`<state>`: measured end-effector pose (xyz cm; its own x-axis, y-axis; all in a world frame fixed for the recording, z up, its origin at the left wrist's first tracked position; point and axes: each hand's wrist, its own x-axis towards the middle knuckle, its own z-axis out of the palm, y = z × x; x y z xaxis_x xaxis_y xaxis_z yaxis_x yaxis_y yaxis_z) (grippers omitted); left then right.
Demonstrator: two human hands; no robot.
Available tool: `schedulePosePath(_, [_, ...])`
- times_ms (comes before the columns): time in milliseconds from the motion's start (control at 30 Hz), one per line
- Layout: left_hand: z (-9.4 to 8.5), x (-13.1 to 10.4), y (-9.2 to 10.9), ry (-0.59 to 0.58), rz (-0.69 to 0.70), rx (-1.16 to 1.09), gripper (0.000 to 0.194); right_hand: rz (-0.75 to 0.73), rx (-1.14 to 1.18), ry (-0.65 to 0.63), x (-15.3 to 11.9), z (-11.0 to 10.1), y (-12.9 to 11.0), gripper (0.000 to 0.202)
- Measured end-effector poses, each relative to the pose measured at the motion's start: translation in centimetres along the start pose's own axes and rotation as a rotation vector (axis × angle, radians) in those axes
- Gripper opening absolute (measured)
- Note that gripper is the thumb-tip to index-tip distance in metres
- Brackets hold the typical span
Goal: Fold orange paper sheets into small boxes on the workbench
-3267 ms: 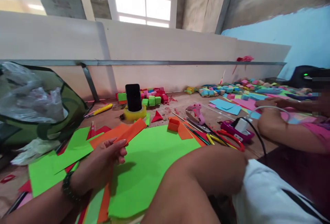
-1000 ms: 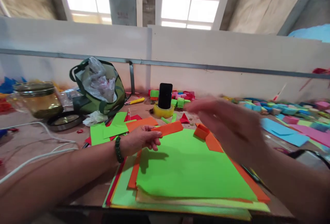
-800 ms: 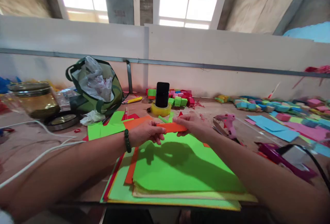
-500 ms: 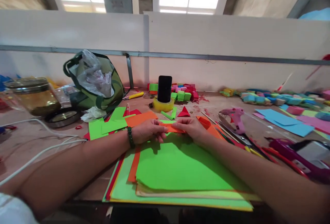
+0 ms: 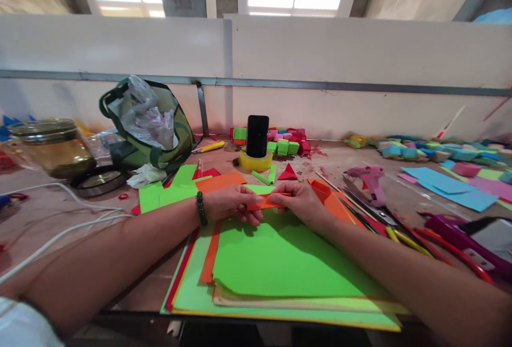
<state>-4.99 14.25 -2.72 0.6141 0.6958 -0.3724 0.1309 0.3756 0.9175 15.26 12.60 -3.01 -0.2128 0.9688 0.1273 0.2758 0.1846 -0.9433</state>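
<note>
Between both hands is a small strip of orange paper [image 5: 265,202], held just above a stack of coloured sheets. My left hand [image 5: 232,202] pinches its left end between thumb and fingers. At the other end, my right hand [image 5: 298,201] grips the strip, thumb on top. A bright green sheet [image 5: 280,261] lies uppermost on the stack under both hands. Beyond the fingers sit a red folded paper triangle [image 5: 288,172] and a narrow green folded strip [image 5: 261,178]. Folded orange paper [image 5: 338,208] lies beside my right wrist.
A phone [image 5: 257,136] stands in a yellow tape roll [image 5: 255,162]. Right are a pink glue gun [image 5: 372,182], scissors [image 5: 370,207] and blue paper [image 5: 452,187]. Left are a green bag [image 5: 176,139], a glass jar [image 5: 54,150] and white cables [image 5: 60,251]. A yellow cutter [image 5: 212,146] lies behind.
The view has shifted slightly. My fingers have adjusted on the orange strip, with the left fingers spread a little lower; both hands still hold it.
</note>
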Motion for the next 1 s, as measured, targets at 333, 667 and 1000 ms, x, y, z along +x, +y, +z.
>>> schedulePosePath(333, [0.0,-0.2,-0.5,-0.05,0.034,0.058,0.036,-0.072,-0.096,-0.012,-0.9,1.0,-0.8,0.021])
schedulePosePath(667, [0.4,-0.6,0.0,-0.101,0.029,0.132,0.037,-0.164,-0.133,-0.008,-1.0,1.2,-0.5,0.018])
schedulePosePath(1000, [0.5,-0.8,-0.2,-0.066,0.045,0.161,0.029,-0.074,-0.055,-0.057,-0.7,0.9,-0.3,0.03])
